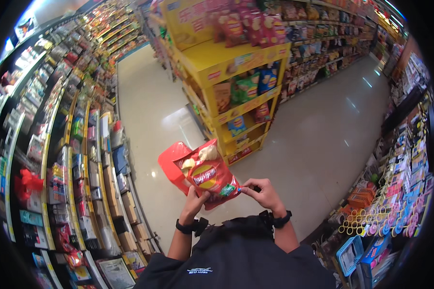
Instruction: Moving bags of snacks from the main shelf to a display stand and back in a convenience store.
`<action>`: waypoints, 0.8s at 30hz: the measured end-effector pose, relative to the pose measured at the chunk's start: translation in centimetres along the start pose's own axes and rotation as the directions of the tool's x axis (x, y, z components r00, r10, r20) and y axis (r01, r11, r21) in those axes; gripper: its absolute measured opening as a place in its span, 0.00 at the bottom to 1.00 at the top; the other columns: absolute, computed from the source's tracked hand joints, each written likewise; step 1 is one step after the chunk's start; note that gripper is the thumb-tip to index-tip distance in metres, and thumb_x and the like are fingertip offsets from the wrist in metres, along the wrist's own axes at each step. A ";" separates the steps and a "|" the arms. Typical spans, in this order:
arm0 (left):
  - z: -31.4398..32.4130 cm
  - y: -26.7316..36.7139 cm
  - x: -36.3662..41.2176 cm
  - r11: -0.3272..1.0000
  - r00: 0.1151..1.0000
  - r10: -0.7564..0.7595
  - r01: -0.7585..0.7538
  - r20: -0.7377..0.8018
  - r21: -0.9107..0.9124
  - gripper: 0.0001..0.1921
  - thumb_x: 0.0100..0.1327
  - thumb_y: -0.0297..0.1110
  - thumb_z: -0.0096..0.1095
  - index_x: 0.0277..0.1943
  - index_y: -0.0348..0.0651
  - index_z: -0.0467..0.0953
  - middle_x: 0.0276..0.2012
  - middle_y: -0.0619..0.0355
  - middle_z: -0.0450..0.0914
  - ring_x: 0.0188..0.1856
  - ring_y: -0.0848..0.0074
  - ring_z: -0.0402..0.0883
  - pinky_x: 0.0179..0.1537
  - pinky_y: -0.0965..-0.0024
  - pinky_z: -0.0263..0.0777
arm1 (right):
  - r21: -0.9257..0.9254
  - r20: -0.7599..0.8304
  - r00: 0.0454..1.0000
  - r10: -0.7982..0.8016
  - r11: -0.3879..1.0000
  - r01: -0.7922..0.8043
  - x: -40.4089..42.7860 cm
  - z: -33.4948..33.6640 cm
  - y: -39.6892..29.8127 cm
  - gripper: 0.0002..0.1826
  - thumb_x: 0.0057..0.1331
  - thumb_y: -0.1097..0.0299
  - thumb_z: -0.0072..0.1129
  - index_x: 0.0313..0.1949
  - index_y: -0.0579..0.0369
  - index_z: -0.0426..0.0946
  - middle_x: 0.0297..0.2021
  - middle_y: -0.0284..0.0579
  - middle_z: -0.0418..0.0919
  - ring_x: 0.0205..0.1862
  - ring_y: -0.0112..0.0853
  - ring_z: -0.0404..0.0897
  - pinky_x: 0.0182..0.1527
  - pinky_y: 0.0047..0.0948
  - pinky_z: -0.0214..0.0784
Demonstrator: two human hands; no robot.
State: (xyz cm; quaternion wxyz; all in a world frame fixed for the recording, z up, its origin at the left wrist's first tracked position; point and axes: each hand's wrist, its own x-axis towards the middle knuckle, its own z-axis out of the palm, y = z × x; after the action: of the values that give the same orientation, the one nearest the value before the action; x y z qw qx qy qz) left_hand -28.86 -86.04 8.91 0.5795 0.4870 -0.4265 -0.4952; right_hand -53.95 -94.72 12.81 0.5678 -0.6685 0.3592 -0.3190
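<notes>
My left hand (195, 202) holds a red bag of Lay's potato chips (211, 177) by its lower left part, the thumb lying on the front. Behind the bag, at its upper left, shows a red object (173, 162) with rounded corners; its kind and how it is held I cannot tell. At the bag's lower right corner, the thumb and index finger of my right hand (262, 193) pinch a small blue thing (239, 189). Both wrists wear black bands.
Ahead stands a yellow cardboard display rack (235, 65) with chip bags on top and on its shelves. Long stocked shelves (68, 173) line the left side. At the right are more goods and a light blue plastic basket (349, 256). Glossy floor (311, 144) runs between them.
</notes>
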 end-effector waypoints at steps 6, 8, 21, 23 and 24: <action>5.2 -2.7 2.6 0.998 1.000 -0.029 0.029 0.010 -0.048 0.23 0.64 0.45 0.69 0.50 0.33 0.76 0.39 0.61 0.81 0.40 0.81 0.78 0.40 0.74 0.73 | 0.021 -0.226 0.974 -0.025 0.999 0.030 -3.2 -4.9 1.5 0.09 0.63 0.67 0.69 0.32 0.62 0.83 0.17 0.32 0.73 0.21 0.15 0.63 0.23 0.21 0.54; 7.3 -2.7 3.9 0.997 1.000 -0.002 0.004 0.030 -0.073 0.23 0.64 0.44 0.69 0.51 0.33 0.75 0.41 0.60 0.82 0.42 0.80 0.79 0.43 0.73 0.74 | 0.118 -0.300 0.953 -0.042 0.990 0.081 -3.7 -5.9 2.4 0.07 0.63 0.69 0.68 0.32 0.61 0.83 0.19 0.29 0.74 0.22 0.14 0.63 0.24 0.20 0.53; 13.4 -2.3 16.8 0.992 0.967 -0.124 0.121 0.225 0.026 0.22 0.67 0.40 0.65 0.57 0.34 0.72 0.50 0.57 0.80 0.51 0.77 0.77 0.54 0.70 0.72 | 0.065 -0.603 0.798 0.016 0.997 0.029 0.8 -12.4 3.4 0.09 0.64 0.72 0.65 0.43 0.62 0.81 0.16 0.26 0.65 0.21 0.15 0.60 0.25 0.19 0.53; 14.2 -2.2 19.7 0.996 0.957 -0.089 0.078 0.275 0.050 0.23 0.67 0.41 0.65 0.57 0.34 0.71 0.50 0.57 0.80 0.52 0.77 0.77 0.54 0.70 0.72 | -0.009 -0.597 0.801 -0.043 0.999 0.048 2.1 -14.3 3.1 0.16 0.64 0.71 0.65 0.50 0.60 0.78 0.17 0.26 0.63 0.22 0.15 0.59 0.26 0.18 0.53; 14.9 -2.1 21.3 0.997 0.950 -0.079 0.079 0.303 0.013 0.24 0.67 0.39 0.65 0.59 0.34 0.69 0.51 0.57 0.79 0.53 0.76 0.76 0.56 0.69 0.70 | -0.005 -0.580 0.814 -0.032 0.999 0.037 2.8 -15.0 1.9 0.18 0.64 0.71 0.64 0.53 0.61 0.77 0.17 0.26 0.63 0.22 0.14 0.59 0.27 0.18 0.52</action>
State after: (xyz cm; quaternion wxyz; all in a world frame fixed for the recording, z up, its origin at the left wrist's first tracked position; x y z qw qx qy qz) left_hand -40.65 -109.28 9.49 0.4866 0.4221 -0.4907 -0.5867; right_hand -65.17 -105.25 13.26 0.4278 -0.5441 0.5017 -0.5188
